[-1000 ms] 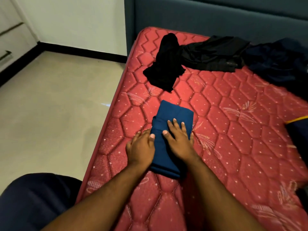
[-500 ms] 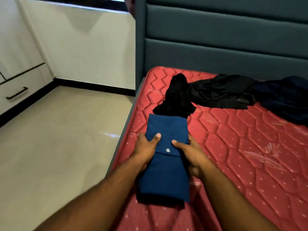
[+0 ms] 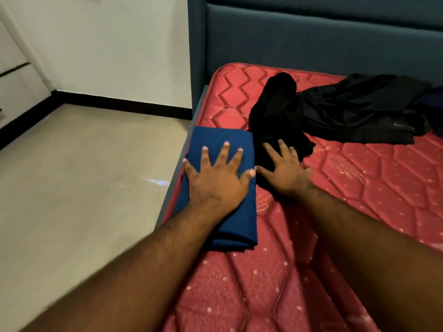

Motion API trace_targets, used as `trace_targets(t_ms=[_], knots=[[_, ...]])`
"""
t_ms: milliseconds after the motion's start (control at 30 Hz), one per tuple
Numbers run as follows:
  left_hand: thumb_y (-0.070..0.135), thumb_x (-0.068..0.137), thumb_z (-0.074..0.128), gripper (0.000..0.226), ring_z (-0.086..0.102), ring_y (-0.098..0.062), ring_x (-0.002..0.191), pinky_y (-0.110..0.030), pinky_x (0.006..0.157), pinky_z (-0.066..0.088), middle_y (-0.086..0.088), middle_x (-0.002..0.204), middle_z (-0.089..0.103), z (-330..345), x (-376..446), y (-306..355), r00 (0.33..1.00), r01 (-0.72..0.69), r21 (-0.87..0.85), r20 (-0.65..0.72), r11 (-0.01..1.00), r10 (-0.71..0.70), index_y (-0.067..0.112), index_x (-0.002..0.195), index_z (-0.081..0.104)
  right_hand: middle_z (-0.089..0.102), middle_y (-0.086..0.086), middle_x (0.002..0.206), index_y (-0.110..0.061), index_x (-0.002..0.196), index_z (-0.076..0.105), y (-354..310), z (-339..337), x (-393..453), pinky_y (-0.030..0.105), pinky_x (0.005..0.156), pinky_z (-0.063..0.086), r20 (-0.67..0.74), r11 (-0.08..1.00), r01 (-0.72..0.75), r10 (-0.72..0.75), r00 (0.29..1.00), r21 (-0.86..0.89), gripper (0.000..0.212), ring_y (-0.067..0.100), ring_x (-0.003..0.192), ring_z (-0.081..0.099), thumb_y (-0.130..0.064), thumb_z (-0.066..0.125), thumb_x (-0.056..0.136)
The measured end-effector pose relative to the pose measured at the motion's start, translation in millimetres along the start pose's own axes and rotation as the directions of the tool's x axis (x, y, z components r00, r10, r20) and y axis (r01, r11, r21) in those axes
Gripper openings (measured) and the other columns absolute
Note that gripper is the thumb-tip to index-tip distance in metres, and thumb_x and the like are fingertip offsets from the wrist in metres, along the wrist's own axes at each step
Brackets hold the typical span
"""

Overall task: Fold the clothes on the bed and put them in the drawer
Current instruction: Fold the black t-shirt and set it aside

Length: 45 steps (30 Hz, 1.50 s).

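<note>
1. The folded blue garment (image 3: 223, 188) is smooth, matt cloth.
2. The mattress (image 3: 359, 188) has quilted red fabric with slight sheen.
3. The black clothes (image 3: 347, 111) are soft, matt cloth.
4. The floor (image 3: 84, 176) looks glossy tile.
5. The headboard (image 3: 311, 44) is matt upholstery.

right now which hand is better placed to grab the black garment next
Right. The right hand already lies open on the black garment, while the left hand presses flat on the folded blue garment at the mattress edge.

I see a red quilted mattress (image 3: 359, 188) carrying a folded blue garment (image 3: 230, 188) at its left edge, a black garment (image 3: 275, 111) just beside it, and dark clothes (image 3: 359, 106) heaped by the headboard.
</note>
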<state>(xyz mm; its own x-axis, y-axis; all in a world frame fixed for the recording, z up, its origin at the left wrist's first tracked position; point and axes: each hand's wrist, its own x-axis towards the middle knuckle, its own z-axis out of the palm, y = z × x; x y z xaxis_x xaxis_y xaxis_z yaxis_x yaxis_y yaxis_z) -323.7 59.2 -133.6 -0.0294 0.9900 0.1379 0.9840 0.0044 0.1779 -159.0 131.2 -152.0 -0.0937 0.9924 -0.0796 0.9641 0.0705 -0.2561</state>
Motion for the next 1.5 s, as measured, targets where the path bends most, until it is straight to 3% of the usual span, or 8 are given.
trace_targets(t_ms=[233, 633, 800, 1100, 1233, 1333, 1433, 1500], knots=[[0.067, 0.093, 0.012, 0.064, 0.006, -0.035, 0.147, -0.073, 0.104, 0.007, 0.007, 0.162, 0.01, 23.3, -11.5, 5.2, 0.999, 0.042, 0.098, -0.036, 0.994, -0.039, 0.041, 0.151, 0.01, 0.047, 0.011, 0.131, -0.024, 0.135, 0.04, -0.1, -7.6, 9.2, 0.048, 0.093, 0.042, -0.227, 0.966, 0.083, -0.14, 0.964, -0.243, 0.046, 0.036, 0.116, 0.044, -0.016, 0.048, 0.091], [0.062, 0.093, 0.036, 0.062, 0.001, -0.022, 0.149, -0.071, 0.106, -0.007, 0.014, 0.16, 0.012, -21.0, -94.5, 56.1, 0.992, -0.053, -0.138, 0.105, 0.989, 0.068, 0.039, 0.149, 0.024, 0.05, 0.012, 0.13, -0.025, 0.142, 0.036, 51.8, -62.7, -238.7, 0.041, 0.094, 0.044, 0.179, 0.986, 0.069, -0.042, 0.983, -0.149, 0.056, 0.034, 0.117, 0.052, -0.015, 0.046, 0.088], [0.075, 0.077, 0.026, 0.087, 0.032, -0.017, 0.14, -0.046, 0.118, 0.012, 0.002, 0.148, 0.045, -4.7, -249.6, 109.6, 0.962, 0.004, -0.56, 0.229, 0.829, 0.15, 0.022, 0.143, 0.044, 0.045, 0.003, 0.131, -0.025, 0.143, 0.035, 53.4, -39.9, -387.8, 0.036, 0.096, 0.039, 0.179, 0.998, 0.06, -0.055, 0.982, -0.022, 0.054, 0.028, 0.117, 0.046, -0.023, 0.047, 0.091], [0.013, 0.094, 0.06, 0.026, 0.057, -0.015, 0.106, -0.017, 0.089, 0.037, 0.001, 0.109, 0.062, -36.3, -361.6, 103.7, 0.959, 0.261, -0.87, 0.183, 0.418, -0.217, 0.004, 0.118, 0.063, 0.052, -0.008, 0.117, -0.023, 0.132, 0.051, 78.5, -32.9, -456.4, 0.019, 0.092, 0.04, -0.107, 0.75, 0.032, 0.052, 0.993, 0.66, 0.055, -0.001, 0.104, 0.051, -0.019, 0.074, 0.082], [0.005, 0.095, 0.055, 0.031, 0.056, -0.014, 0.116, -0.009, 0.091, 0.033, -0.001, 0.121, 0.062, -39.0, -383.3, 76.2, 0.973, 0.228, -0.799, 0.205, 0.557, -0.105, 0.001, 0.125, 0.061, 0.069, 0.007, 0.111, -0.009, 0.117, 0.067, 79.2, -21.5, -458.3, 0.026, 0.088, 0.044, 0.005, 0.875, -0.08, 0.088, 0.996, 0.477, 0.031, 0.021, 0.103, 0.063, -0.016, 0.066, 0.087], [0.006, 0.094, 0.054, 0.033, 0.061, -0.024, 0.109, -0.019, 0.095, 0.04, -0.011, 0.117, 0.065, -41.7, -387.7, 54.6, 0.978, 0.208, -0.684, 0.162, 0.699, -0.132, 0.014, 0.124, 0.065, 0.071, 0.011, 0.092, -0.005, 0.096, 0.071, 80.7, -31.0, -463.3, 0.03, 0.078, 0.044, -0.236, 0.703, -0.134, 0.403, 0.884, 0.699, 0.02, 0.019, 0.084, 0.061, -0.017, 0.058, 0.089], [0.01, 0.091, 0.049, 0.037, 0.06, -0.032, 0.102, -0.037, 0.092, 0.048, -0.011, 0.112, 0.057, -49.9, -391.4, 42.8, 0.959, 0.282, -0.507, 0.181, 0.814, -0.219, 0.027, 0.119, 0.067, 0.067, 0.022, 0.103, 0.001, 0.109, 0.068, 100.5, -36.9, -477.4, 0.038, 0.091, 0.046, -0.286, 0.534, -0.205, 0.693, 0.662, 0.82, 0.027, 0.024, 0.094, 0.06, -0.016, 0.055, 0.093], [0.018, 0.091, 0.051, 0.035, 0.054, -0.032, 0.108, -0.042, 0.095, 0.045, -0.009, 0.118, 0.052, -59.0, -394.8, 48.4, 0.953, 0.292, -0.351, 0.182, 0.89, -0.241, 0.029, 0.121, 0.064, 0.059, 0.025, 0.115, -0.004, 0.126, 0.059, 105.0, -33.5, -487.1, 0.043, 0.098, 0.043, -0.241, 0.609, -0.318, 0.66, 0.712, 0.727, 0.037, 0.035, 0.105, 0.057, -0.021, 0.053, 0.094]])
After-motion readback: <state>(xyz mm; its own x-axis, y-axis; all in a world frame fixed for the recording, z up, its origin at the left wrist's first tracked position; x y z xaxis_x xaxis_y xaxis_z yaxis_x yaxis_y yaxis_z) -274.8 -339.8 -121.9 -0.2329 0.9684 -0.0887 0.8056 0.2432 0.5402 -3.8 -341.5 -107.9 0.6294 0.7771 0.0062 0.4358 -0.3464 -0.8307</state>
